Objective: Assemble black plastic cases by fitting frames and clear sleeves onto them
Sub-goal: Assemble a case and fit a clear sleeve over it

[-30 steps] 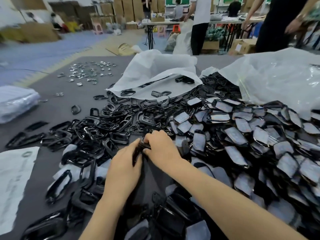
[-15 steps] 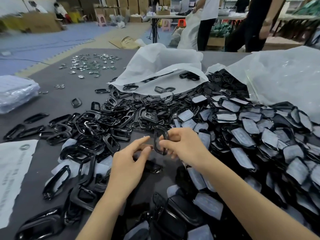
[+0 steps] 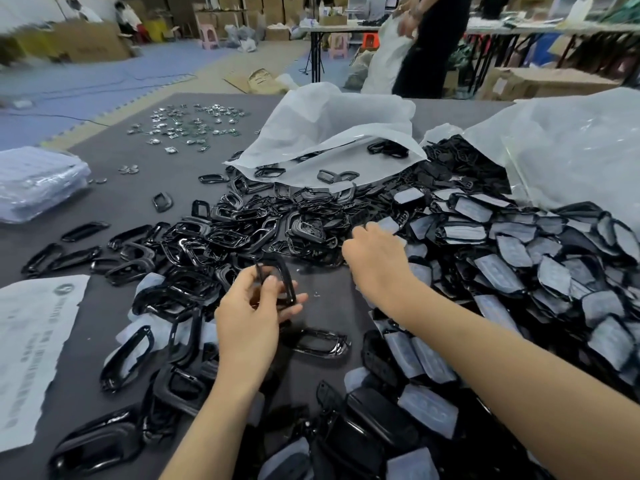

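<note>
Fingers (image 3: 270, 283) of left hand (image 3: 249, 320) around frame (image 3: 289, 285)

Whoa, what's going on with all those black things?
A person is putting together black plastic cases. Their left hand holds one black frame up above the grey table. Their right hand reaches into the pile of sleeved cases on the right; whether it has grabbed one cannot be seen. A heap of loose frames lies just beyond the hands.
</note>
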`<state>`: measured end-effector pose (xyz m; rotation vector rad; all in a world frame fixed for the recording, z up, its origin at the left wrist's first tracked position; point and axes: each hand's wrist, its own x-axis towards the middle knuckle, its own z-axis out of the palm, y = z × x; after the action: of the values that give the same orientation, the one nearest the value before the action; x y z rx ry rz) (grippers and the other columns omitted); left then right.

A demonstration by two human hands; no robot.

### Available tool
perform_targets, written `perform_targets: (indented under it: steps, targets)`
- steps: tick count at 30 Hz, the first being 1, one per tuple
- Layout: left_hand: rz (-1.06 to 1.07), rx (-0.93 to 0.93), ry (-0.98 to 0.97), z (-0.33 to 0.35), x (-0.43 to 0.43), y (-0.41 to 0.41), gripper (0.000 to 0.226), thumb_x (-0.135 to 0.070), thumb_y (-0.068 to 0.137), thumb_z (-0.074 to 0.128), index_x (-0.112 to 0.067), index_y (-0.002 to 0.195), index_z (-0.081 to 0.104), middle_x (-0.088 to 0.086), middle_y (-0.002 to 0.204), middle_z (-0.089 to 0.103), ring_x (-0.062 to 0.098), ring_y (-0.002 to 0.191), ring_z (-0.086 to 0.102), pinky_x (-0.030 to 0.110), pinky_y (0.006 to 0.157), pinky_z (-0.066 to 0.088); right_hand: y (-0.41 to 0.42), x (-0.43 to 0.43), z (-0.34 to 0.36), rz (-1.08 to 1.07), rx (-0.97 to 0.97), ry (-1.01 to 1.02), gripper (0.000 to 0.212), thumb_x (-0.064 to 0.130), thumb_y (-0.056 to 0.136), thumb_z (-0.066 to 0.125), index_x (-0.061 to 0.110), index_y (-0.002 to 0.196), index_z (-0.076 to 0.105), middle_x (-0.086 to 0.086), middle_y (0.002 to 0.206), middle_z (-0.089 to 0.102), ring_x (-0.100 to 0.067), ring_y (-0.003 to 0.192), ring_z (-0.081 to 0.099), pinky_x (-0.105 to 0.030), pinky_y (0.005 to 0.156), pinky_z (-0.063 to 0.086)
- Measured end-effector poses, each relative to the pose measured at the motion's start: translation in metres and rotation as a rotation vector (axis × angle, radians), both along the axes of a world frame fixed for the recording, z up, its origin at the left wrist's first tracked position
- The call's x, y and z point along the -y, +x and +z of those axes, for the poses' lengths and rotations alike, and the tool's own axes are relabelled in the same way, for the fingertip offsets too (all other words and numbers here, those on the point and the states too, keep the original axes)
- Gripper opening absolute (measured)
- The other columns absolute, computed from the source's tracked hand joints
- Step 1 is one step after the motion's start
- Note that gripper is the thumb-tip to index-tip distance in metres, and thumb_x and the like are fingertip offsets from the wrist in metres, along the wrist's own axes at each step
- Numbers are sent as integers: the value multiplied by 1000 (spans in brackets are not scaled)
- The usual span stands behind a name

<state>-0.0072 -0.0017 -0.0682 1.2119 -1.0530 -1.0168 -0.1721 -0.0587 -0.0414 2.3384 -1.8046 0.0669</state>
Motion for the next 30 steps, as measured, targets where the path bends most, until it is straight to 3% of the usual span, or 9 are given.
perform_targets:
  steps: [4,9,12,14,16,18,20,26,30]
  targets:
    - [-16,18,-37,-1,-2,-4,17,-7,100,45,-12,103,61,13,92,71,19,77,74,19,66,56,-1,11,2,-63,-58,-41,21,4,86,61,13,77,44,-11,103,58,-30,105,46,-34,76,30]
    - [-55,38,-74,1,-7,-8,17,-8,100,45,-15,97,60,11,89,71,20,77,74,19,66,56,4,18,7,-61,-103,-17,38,-2,81,58,11,62,28,-8,88,52,-31,106,45,-38,87,31]
    - [-117,-24,-26,3,-10,-11,46,-8,99,49,-34,137,43,6,97,73,19,82,74,19,68,56,5,9,15,-44,-92,-97,18,9,87,57,9,72,47,-9,99,57,-30,108,43,-37,88,31]
    - [-173,-85,-21,5,-13,-14,59,-5,98,50,-41,142,34,7,99,74,21,85,74,19,70,56,-4,-2,20,-26,146,-208,9,14,87,56,6,86,59,-9,105,54,-27,105,42,-30,81,30]
    - [-226,-158,-16,9,-17,-18,61,0,97,49,-42,140,35,8,99,74,23,87,73,20,70,57,-10,-24,27,-105,628,-206,11,13,86,59,7,77,56,-7,95,56,-20,89,49,-20,70,33]
    - [-282,-196,1,13,-22,-23,61,5,95,49,-38,137,42,9,98,74,23,86,73,21,68,57,-14,-55,29,-139,1252,0,16,7,88,58,7,72,55,-8,75,66,-12,62,58,-16,55,40]
    - [-337,-181,8,13,-27,-28,62,8,94,51,-39,134,45,8,98,73,20,86,73,21,68,57,-14,-86,22,-142,1663,195,14,3,93,55,1,80,56,-9,67,69,-15,52,64,-20,45,45]
    - [-472,-116,1,12,-41,-38,68,11,91,52,-40,136,43,5,103,74,19,91,72,22,73,57,-18,-126,-7,-243,1876,165,13,5,75,73,7,68,63,-9,82,73,-19,75,69,-24,73,56]
    - [-496,-63,12,9,-41,-41,65,8,91,55,-42,133,46,13,102,72,25,92,72,25,76,58,-20,-131,-10,-177,1795,93,23,-6,76,72,15,77,63,3,67,66,-12,65,65,-16,64,51]
